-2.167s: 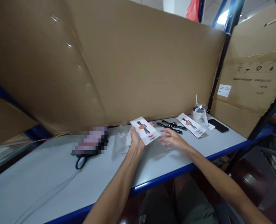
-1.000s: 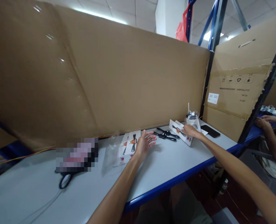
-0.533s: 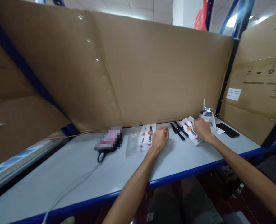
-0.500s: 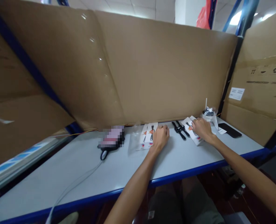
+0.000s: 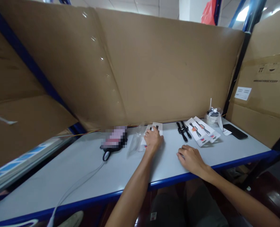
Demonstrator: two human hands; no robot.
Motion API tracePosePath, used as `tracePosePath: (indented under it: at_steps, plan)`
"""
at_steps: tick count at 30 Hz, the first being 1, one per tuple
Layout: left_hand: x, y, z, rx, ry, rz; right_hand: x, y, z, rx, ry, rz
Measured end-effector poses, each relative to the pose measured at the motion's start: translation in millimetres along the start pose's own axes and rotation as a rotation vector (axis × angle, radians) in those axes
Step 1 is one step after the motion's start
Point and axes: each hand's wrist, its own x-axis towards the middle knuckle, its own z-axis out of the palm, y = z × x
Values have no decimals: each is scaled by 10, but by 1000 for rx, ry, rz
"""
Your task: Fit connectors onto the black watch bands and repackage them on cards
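My left hand (image 5: pixel 153 141) lies with bent fingers on a small stack of white printed cards (image 5: pixel 156 126) near the back of the grey table (image 5: pixel 107 176). A crumpled clear plastic bag (image 5: pixel 134 142) sits just left of that stack. My right hand (image 5: pixel 190 158) rests palm down on the table near the front edge, fingers loosely bent, with nothing seen in it. Beyond it lie black straps (image 5: pixel 183 130) and two fanned white cards (image 5: pixel 201 130) showing a black strap picture.
A tall cardboard sheet (image 5: pixel 154 69) walls the back, and a cardboard box (image 5: pixel 260 94) stands at right. A wrapped cup with a straw (image 5: pixel 212 114) and a black phone (image 5: pixel 236 131) sit at back right. A pixelated dark item (image 5: pixel 113 141) and white cable (image 5: pixel 78 186) lie left.
My right hand left the cards at the right and drew back toward the table's front edge. My left hand shifted slightly left onto its card stack. The camera tilted down a little.
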Motion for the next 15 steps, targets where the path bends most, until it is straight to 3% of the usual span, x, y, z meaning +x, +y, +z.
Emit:
tracePosePath:
  at_steps: [5, 9, 11, 15]
  plan:
    - [-93, 116, -30, 96, -14, 85, -77, 19, 67, 11, 49, -8]
    - [-101, 159, -138, -172, 102, 169, -61, 38, 110, 10, 48, -29]
    - [-4, 105, -266, -301, 129, 153, -49, 42, 119, 13, 43, -21]
    - [355, -187, -560, -271, 105, -3, -50, 44, 127, 17, 61, -28]
